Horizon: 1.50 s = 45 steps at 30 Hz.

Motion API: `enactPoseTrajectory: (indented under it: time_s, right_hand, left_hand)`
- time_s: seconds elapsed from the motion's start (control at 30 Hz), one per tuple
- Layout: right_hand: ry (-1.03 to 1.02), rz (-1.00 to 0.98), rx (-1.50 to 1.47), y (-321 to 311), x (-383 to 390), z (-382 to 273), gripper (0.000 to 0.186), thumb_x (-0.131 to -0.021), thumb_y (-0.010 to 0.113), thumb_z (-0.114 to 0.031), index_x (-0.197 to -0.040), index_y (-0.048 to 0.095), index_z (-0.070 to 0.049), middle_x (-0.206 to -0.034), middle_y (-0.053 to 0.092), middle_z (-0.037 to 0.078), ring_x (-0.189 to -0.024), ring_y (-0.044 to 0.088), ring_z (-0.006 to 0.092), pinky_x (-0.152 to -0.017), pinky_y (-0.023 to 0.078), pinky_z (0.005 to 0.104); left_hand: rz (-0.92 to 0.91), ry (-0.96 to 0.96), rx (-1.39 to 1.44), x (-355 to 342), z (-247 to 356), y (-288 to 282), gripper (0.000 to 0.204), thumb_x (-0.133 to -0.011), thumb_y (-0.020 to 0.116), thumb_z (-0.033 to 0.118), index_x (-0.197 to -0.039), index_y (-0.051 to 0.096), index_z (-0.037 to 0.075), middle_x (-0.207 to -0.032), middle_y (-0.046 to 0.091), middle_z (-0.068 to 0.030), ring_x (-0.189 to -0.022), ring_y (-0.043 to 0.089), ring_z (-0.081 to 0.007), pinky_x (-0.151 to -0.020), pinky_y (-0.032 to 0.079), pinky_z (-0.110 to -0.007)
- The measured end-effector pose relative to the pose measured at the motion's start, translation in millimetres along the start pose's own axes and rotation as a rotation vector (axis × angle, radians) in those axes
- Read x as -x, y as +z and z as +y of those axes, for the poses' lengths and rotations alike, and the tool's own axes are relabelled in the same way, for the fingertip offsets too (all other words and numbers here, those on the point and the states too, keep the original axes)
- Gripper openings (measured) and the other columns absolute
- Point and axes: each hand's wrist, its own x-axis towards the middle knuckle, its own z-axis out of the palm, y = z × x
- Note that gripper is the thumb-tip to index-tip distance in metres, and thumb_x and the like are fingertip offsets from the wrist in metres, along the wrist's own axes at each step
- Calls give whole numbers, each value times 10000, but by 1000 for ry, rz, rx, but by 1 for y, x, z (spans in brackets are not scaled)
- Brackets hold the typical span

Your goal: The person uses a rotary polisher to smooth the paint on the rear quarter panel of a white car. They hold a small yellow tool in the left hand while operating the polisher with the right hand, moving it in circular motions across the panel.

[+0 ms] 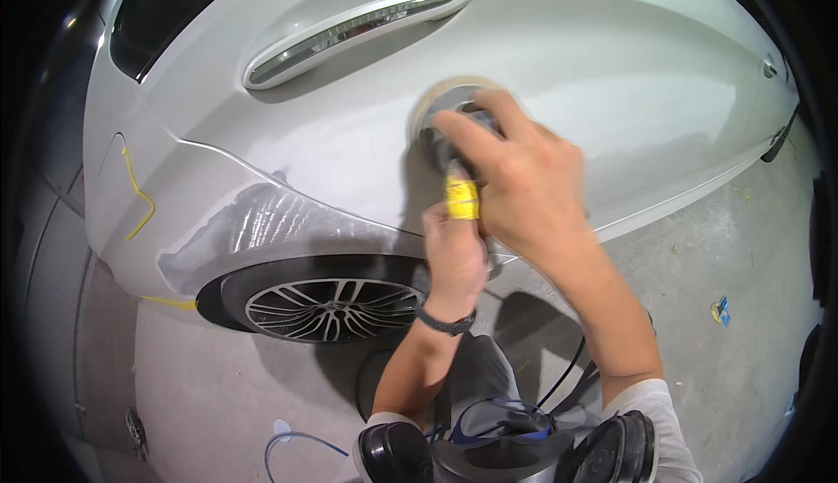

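Curving down the white car (594, 38), a yellow line (140, 195) is running above and left of the wheel (336, 307). A dull grey patch (271, 217) is spreading over the arch just above the wheel, with glossy pale streaks showing in it. On the floor (201, 369) below the wheel, a blue hose (305, 437) is lying bent. Well above the wheel, a chrome-trimmed door handle (358, 34) is slanting up to the right. Just right of the wheel, the left hand (458, 260), with a black wristband (447, 322), is gripping the lower end of the sander (439, 108); its fingers are curling closed there, partly hidden from view. The sander is sitting above and right of the wheel, its round pad lying against the car and a yellow band (461, 197) wrapping its grip. Farther right of the wheel, the right hand (528, 173), slightly blurred, is clasping the sander's head, fingers bent and partly spread over it. Well right of the wheel, a blue-and-yellow scrap (722, 310) is lying on the floor.
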Motion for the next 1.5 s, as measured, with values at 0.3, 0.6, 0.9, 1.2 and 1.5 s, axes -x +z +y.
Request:
enactPoseTrajectory:
  time_s: [0.3,0.6,0.9,1.2,1.5]
  right_hand:
    - [84,129,73,-20,19,42,432,-785,791,-82,-1196,780,-212,-1198,731,75,-774,745,304,-620,579,396]
    - [-167,-87,-176,63,-34,-113,156,-832,729,-128,-973,677,-86,-1027,659,138,-689,729,347,-513,570,422]
    - [8,-75,-79,27,-17,-47,271,-824,776,-171,-1088,721,-149,-1106,679,140,-750,750,354,-576,606,450]
    - [257,235,52,-49,35,110,394,-803,879,-181,-1188,793,-190,-1177,736,68,-785,746,289,-672,595,384]
    - [106,97,18,-16,11,38,378,-832,766,-152,-1203,755,-222,-1202,714,81,-794,764,328,-633,601,424]
  left_hand:
    - [-124,-115,-150,-5,-37,17,395,-1108,689,283,-949,741,-74,-872,701,-13,-812,624,-68,-706,557,-281]
    - [35,359,-302,16,91,-95,548,-1145,579,351,-1577,453,37,-1496,587,-100,-1363,611,-225,-1106,545,-400]
    - [4,1,64,-3,47,-47,489,-1157,564,337,-1549,490,54,-1441,627,-75,-1298,652,-203,-1036,583,-366]
    - [-245,-225,-239,-29,-80,78,438,-1097,699,263,-848,692,-97,-783,667,-18,-750,583,-63,-616,489,-281]
    - [-37,-47,-202,-14,-23,18,342,-1105,673,264,-1021,707,-66,-900,693,-39,-829,647,-105,-704,543,-307]
